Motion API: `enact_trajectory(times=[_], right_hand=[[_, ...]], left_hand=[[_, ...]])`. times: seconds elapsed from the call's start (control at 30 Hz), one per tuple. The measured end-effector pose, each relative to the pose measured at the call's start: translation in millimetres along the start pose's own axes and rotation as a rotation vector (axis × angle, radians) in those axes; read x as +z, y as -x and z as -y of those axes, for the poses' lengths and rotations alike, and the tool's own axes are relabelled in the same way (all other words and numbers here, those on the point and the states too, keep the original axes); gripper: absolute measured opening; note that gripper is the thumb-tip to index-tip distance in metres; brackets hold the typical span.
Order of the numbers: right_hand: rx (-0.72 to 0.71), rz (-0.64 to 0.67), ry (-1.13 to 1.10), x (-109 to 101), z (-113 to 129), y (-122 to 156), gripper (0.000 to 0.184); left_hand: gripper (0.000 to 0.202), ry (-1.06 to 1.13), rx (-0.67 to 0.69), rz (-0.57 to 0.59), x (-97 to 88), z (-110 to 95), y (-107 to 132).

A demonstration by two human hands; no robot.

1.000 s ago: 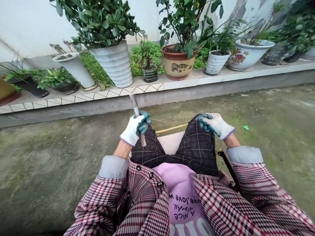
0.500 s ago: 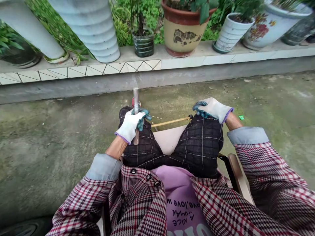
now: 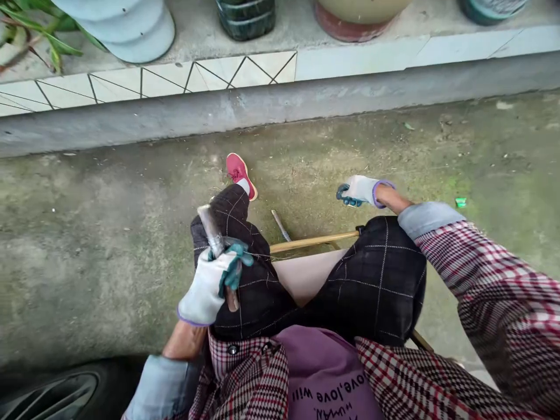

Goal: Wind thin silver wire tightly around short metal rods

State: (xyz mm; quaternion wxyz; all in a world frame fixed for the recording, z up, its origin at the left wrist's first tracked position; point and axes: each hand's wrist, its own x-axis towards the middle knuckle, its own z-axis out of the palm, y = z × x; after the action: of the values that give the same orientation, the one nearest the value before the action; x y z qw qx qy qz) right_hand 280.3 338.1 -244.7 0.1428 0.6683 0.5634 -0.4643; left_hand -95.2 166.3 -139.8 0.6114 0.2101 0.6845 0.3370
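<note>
My left hand, in a white glove with teal-coated fingers, is closed around a short metal pipe. The pipe slants over my left thigh, its lower end showing below the fingers. From that hand a thin wire runs a short way right, and I lose sight of it over my lap. My right hand, gloved the same way, hangs past my right knee above the concrete. Its fingers are curled together; whatever they hold, if anything, is hidden.
A yellowish bar spans between my knees, and a grey rod lies beyond it. Ahead runs a low tiled ledge bearing plant pots. A wheel is at lower left, and a green scrap lies right.
My right hand has moved off my right knee, out over the ground. My left hand has come nearer my body, tilting the pipe. The view has tipped down, showing a red shoe.
</note>
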Motion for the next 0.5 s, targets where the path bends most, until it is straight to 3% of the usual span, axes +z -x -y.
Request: enact_trajectory(times=[0.13, 0.3, 0.4, 0.5], right_hand=[[-0.047, 0.076, 0.242, 29, 41, -62, 0.016], [-0.031, 0.25, 0.304, 123, 79, -123, 0.015], [-0.005, 0.374, 0.294, 178, 85, -140, 0.027], [-0.009, 0.425, 0.242, 214, 83, -148, 0.03]], left_hand=[[0.02, -0.055, -0.071, 0.003, -7.7, 5, -2], [0.018, -0.064, -0.14, 0.052, -23.0, 11, -1], [0.017, -0.103, -0.201, 0.166, -29.6, 2, 4], [0.021, -0.116, -0.267, 0.186, -35.4, -7, 2]])
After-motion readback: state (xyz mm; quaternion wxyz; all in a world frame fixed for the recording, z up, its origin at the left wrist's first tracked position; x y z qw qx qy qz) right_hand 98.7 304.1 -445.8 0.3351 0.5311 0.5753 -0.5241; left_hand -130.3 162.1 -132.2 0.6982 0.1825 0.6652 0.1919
